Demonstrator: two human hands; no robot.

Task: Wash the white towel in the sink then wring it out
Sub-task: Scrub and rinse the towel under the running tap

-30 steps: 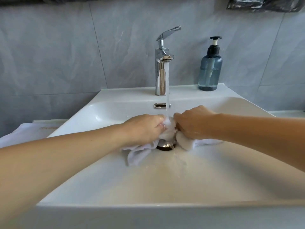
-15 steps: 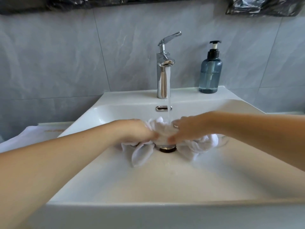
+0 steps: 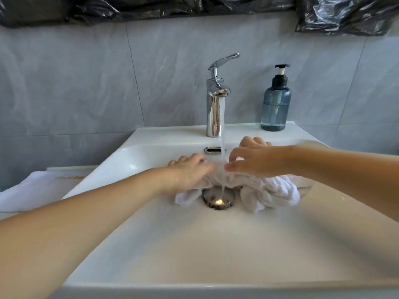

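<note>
Sink [image 3: 151, 244], near rim bare. Towel [image 3: 269, 195] bunched around the drain [image 3: 218, 199], under the stream: could plug it, so water pools. Left hand [image 3: 190, 171] presses flat on it; right hand [image 3: 257, 162] seems to pinch a fold. Behind: tap [image 3: 214, 104], soap bottle [image 3: 276, 104] at back right corner, clear of both arms.

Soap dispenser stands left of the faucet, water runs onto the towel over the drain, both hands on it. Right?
Not quite. The head view shows the soap dispenser right of the faucet. The rest holds: water runs onto the white towel, left hand and right hand on it.
</note>
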